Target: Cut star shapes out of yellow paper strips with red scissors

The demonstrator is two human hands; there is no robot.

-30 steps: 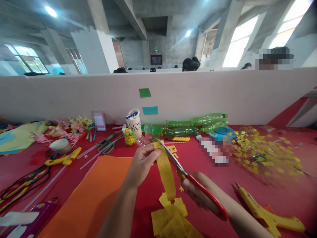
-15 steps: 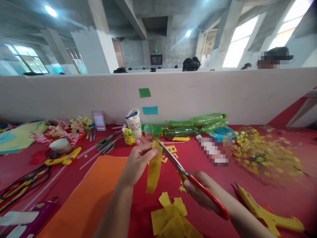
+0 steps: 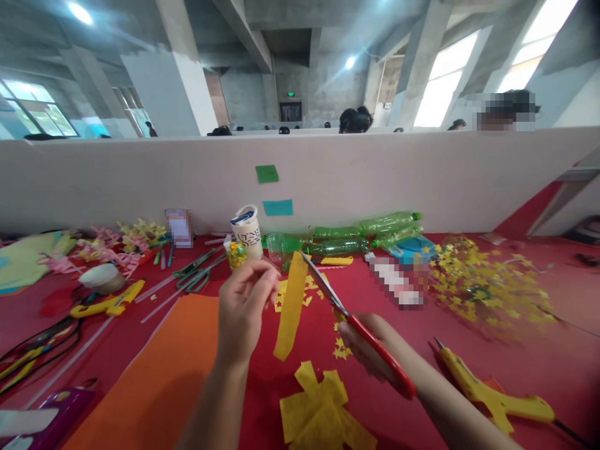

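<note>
Well inside the far edge of the surface (image 3: 262, 400): gripping red-handled scissors (image 3: 379, 355) in the right hand (image 3: 360, 352); with the left hand (image 3: 244, 306), half-curled, unclear if empty, no longer pinching the yellow strip (image 3: 291, 306), apparently leaving it scissor-held.

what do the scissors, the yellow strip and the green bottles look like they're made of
Scissors: blades look like metal, grey with a sheen; the smooth, shiny red handle is probably plastic or plastic-coated.
Yellow strip: thin, matte and slightly mottled, perhaps felt-like fabric, though paper is possible.
Green bottles: likely glossy plastic, see-through with bright highlights.
</note>
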